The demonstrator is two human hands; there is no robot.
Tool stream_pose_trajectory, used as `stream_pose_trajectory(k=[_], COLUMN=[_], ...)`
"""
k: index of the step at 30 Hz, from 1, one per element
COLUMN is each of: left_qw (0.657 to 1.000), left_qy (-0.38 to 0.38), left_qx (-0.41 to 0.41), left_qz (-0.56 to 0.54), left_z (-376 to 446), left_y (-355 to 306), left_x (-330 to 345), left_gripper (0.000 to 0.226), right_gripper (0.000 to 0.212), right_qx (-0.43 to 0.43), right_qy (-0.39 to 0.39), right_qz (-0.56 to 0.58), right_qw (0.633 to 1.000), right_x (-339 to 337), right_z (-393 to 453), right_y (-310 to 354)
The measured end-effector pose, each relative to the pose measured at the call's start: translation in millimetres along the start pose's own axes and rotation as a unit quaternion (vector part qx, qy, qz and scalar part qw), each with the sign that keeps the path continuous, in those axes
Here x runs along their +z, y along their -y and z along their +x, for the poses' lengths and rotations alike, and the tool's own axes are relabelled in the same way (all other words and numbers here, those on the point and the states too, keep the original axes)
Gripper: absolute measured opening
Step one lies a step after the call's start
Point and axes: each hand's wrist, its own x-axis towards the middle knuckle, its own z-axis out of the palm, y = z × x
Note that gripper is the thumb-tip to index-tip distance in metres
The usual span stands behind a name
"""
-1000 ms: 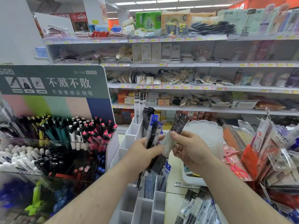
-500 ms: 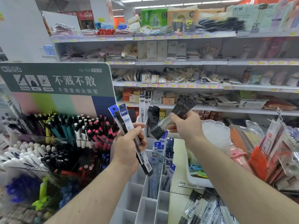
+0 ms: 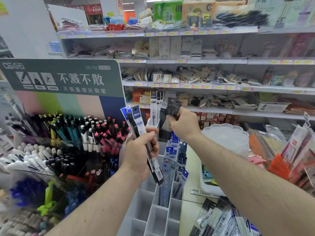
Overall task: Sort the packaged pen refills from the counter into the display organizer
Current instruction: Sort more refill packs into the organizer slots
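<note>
Right, step: slotting packs.
Left hand (image 3: 139, 157): clamped on blue refill packs (image 3: 136, 121), fanned above the organizer (image 3: 158, 217).
Right hand (image 3: 185, 126): pinching dark packs (image 3: 172, 106) at a rear compartment.
Counter pile (image 3: 219, 220): more packs, lower right.
Handling: light, thin, slick sleeves, bendy; best pinched mid-length, edges aligned.

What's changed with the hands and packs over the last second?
The hands drew apart. The right hand carried its dark refill packs up and away toward the far end of the organizer. The left hand tilted its blue-topped packs upright. Both grips held; nothing released.
</note>
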Motion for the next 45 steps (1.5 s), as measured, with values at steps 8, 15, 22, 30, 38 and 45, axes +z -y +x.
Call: stream_pose_trajectory(k=[8,15,22,30,38,45], left_qw=[1.0,1.0,1.0,0.999,0.999,0.999], left_qy=[0.002,0.004,0.002,0.001,-0.002,-0.005], left_qx=[0.005,0.006,0.001,-0.002,-0.003,-0.004], left_qz=[0.013,0.02,0.027,0.034,0.044,0.045], left_z=[0,-1,-2,-2,-4,-5], left_y=[-1,-1,-2,-2,-3,-4], left_x=[1,0,1,1,1,2], left_gripper=[0.025,0.026,0.028,0.027,0.026,0.026], right_gripper=[0.006,0.005,0.005,0.007,0.015,0.018], right_qx=[0.021,0.008,-0.025,0.024,0.028,0.074], right_qy=[-0.041,-0.037,0.021,0.129,0.017,0.105], right_qz=[0.059,0.057,-0.087,-0.16,0.051,0.066], right_qw=[0.997,0.998,0.996,0.978,0.998,0.99], right_x=[23,35,32,24,11,0], right_z=[1,-12,-5,1,4,20], right_y=[0,-19,-27,-23,0,7])
